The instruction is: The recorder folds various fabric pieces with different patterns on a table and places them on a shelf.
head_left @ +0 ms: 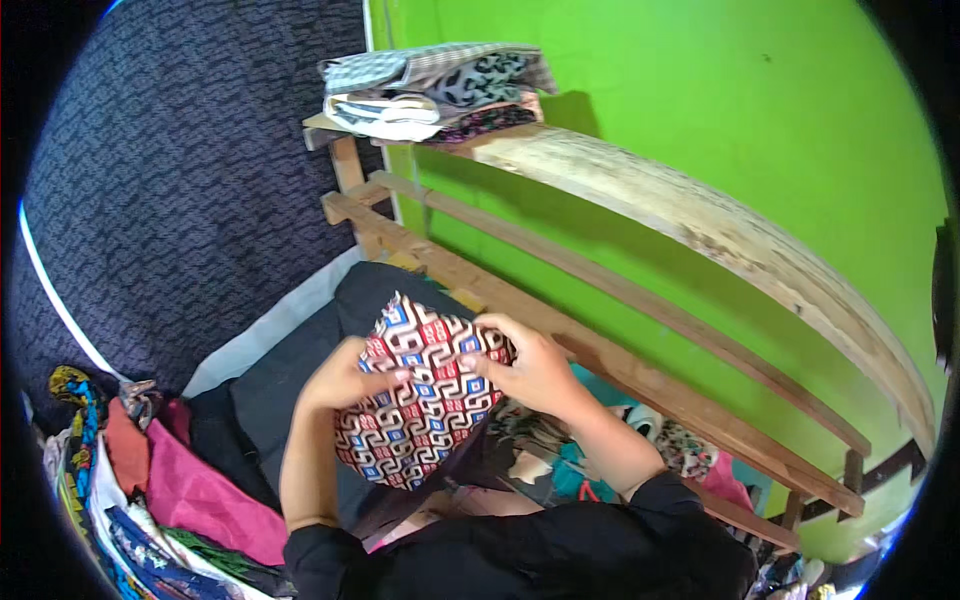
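Observation:
A folded cloth (430, 400) with a red, blue, white and black geometric pattern is held up in front of my body. My left hand (345, 378) grips its left edge, the thumb lying across the front. On the opposite edge my right hand (528, 365) holds it, with thumb on the front face and the other fingers mostly hidden behind. A few loose threads stick out at the cloth's top corner. Below and behind it lies dark fabric (290, 350).
Folded fabrics (435, 90) are stacked at the end of a wooden plank shelf (690, 225) along a green wall (740, 90). Lower wooden rails (620, 270) run beneath it. Colourful cloths (205, 490) pile up at left; more fabric scraps (570, 465) lie at right.

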`<move>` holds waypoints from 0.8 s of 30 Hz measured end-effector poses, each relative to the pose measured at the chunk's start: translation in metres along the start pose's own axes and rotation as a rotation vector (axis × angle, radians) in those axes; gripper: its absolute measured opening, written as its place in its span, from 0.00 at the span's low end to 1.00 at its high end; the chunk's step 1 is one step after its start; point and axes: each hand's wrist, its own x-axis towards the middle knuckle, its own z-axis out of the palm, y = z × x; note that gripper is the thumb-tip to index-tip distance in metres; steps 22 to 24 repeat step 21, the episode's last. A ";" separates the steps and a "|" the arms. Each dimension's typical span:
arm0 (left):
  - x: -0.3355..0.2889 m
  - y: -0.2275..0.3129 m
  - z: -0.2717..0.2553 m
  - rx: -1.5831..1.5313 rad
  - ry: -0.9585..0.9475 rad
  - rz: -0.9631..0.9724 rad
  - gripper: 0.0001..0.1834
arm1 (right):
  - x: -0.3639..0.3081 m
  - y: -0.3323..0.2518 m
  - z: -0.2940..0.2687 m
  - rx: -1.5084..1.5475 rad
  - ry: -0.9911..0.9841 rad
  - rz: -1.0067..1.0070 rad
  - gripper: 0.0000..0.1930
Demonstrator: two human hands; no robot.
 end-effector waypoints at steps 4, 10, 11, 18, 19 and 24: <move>0.027 0.045 -0.003 -0.062 0.106 0.327 0.15 | 0.011 -0.063 -0.033 -0.421 0.317 -0.357 0.13; 0.091 0.105 0.000 0.054 0.169 0.511 0.22 | 0.061 -0.098 -0.082 -0.829 0.402 -0.042 0.16; 0.100 0.113 0.000 0.121 0.157 0.484 0.24 | 0.070 -0.094 -0.096 -0.825 0.412 -0.035 0.17; 0.091 0.124 0.022 1.026 0.702 1.169 0.38 | 0.135 -0.050 -0.151 -0.946 0.470 0.225 0.24; 0.084 0.123 0.031 1.022 0.632 1.158 0.38 | 0.150 -0.034 -0.169 -0.945 0.407 0.282 0.26; 0.083 0.110 0.041 1.033 0.517 1.242 0.41 | 0.164 0.013 -0.196 -1.047 0.484 0.150 0.30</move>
